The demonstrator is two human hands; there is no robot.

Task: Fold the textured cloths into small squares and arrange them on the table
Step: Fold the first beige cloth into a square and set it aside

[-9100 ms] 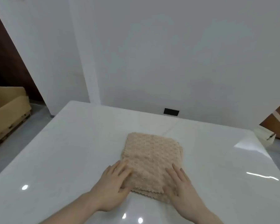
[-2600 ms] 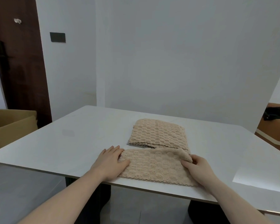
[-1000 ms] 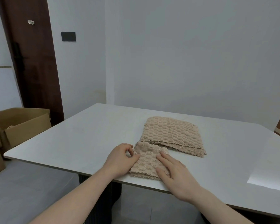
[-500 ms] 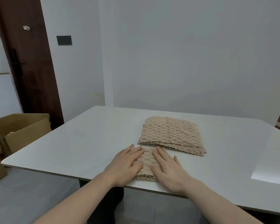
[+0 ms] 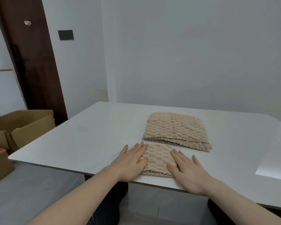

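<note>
A small folded square of beige textured cloth (image 5: pixel 157 158) lies near the front edge of the white table (image 5: pixel 91 137). My left hand (image 5: pixel 131 161) lies flat with straight fingers on the square's left edge. My right hand (image 5: pixel 186 171) lies flat on its right edge, fingers spread. Just behind the square sits a larger stack of beige textured cloths (image 5: pixel 177 130), folded wider, with scalloped edges toward me.
Open cardboard boxes (image 5: pixel 23 125) stand on the floor to the left of the table. A dark wooden door (image 5: pixel 31 62) and a white wall lie behind. A bright patch of light (image 5: pixel 274 169) falls on the table's right side.
The near cloth went from a long strip to a small square. Both hands have slid apart from its middle to its left and right edges, flat on it.
</note>
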